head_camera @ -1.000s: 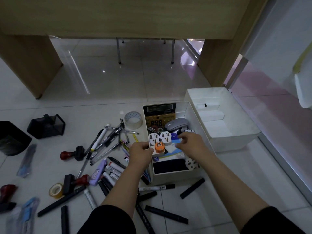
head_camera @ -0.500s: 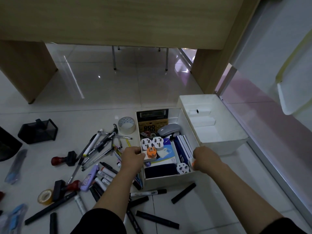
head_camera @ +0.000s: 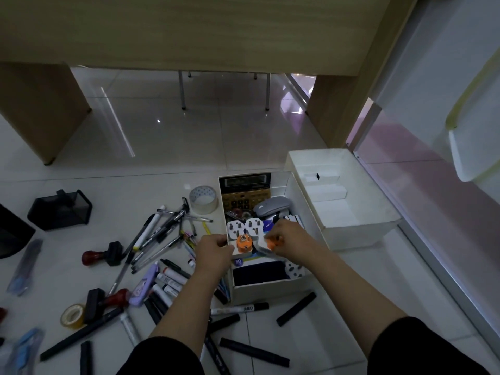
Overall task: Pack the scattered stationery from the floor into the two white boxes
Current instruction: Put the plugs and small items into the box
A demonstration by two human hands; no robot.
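Head view: the right hand (head_camera: 288,240) pinches a small orange-and-white item (head_camera: 270,244), too blurred to name, in curled fingers directly above the near white box (head_camera: 270,289), beside the orange plug (head_camera: 243,242). The left hand (head_camera: 215,249) grips that box's left wall. The drop is straight down; loose pens (head_camera: 162,231) lie on the floor to the left, nearer the left hand

"50" on blue round label (head_camera: 238,262) inside near box (head_camera: 270,289).
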